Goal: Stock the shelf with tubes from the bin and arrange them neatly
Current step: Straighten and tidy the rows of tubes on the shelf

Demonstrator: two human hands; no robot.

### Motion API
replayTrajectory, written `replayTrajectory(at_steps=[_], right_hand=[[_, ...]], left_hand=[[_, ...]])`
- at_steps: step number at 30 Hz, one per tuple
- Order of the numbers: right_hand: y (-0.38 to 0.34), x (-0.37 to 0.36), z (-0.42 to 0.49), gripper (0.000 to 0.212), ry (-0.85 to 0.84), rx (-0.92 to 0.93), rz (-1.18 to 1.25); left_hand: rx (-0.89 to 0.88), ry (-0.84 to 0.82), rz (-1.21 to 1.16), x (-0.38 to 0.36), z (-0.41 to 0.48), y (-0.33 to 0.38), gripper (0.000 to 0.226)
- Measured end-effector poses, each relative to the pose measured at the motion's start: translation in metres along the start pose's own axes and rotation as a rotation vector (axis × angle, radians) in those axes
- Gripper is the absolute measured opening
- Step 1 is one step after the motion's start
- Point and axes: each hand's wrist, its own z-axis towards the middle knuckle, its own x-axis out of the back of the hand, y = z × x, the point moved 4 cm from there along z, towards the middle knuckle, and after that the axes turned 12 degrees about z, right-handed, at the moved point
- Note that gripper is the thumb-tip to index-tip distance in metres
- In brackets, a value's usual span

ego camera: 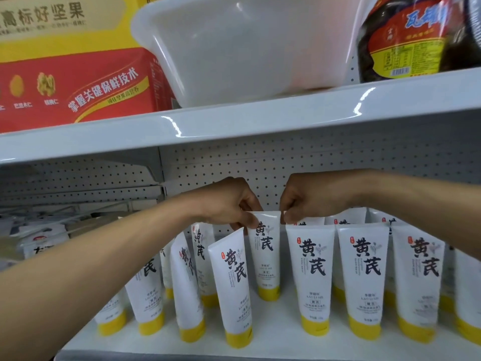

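**Inspector:** State of the hands?

**Clerk:** The left hand (229,204) and the right hand (304,201) each pinch one top corner of a white soft-plastic tube with a yellow cap (265,251). It is in the second row, centre of the frame, and stands cap-down on the white metal shelf (260,347).

**Inspector:** Recommendation for this step?

**Clerk:** Set it plumb with the label square to the front, and release only once the cap sits flat. In my judgement the flat crimped seal is the right hold. The glossy body looks squashy and would likely dent.

**Inspector:** Defects?

**Clerk:** The front tube at lower centre (231,287) is tilted, its top edge close under the left hand. Those to its left lean too, while the rows at the right stand upright. Narrow caps under wide flat tops probably make them top-heavy, so one knock could topple several.

**Inspector:** The bin?

**Clerk:** A translucent white plastic basin (234,48) sits on the upper shelf (260,113), top centre. I cannot tell what it contains.
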Motion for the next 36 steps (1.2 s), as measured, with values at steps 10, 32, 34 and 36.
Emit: replayTrajectory(at_steps=[10,32,34,36], right_hand=[[-0.001,-0.001,0.002,0.019,0.000,-0.018,-0.031],[-0.029,-0.012,0.038,0.036,-0.041,0.046,-0.001],[-0.032,-0.017,0.044,0.029,-0.053,0.035,-0.004],[-0.032,-0.018,0.046,0.024,-0.051,0.041,0.001]], left_hand=[[-0.023,0.018,-0.008,-0.002,-0.001,0.002,0.011],[0.111,-0.189,0.178,0.026,-0.040,-0.050,0.023],[0.102,-0.131,0.110,0.021,-0.035,-0.052,0.019],[0.094,-0.084,0.083,0.017,-0.029,-0.052,0.018]])
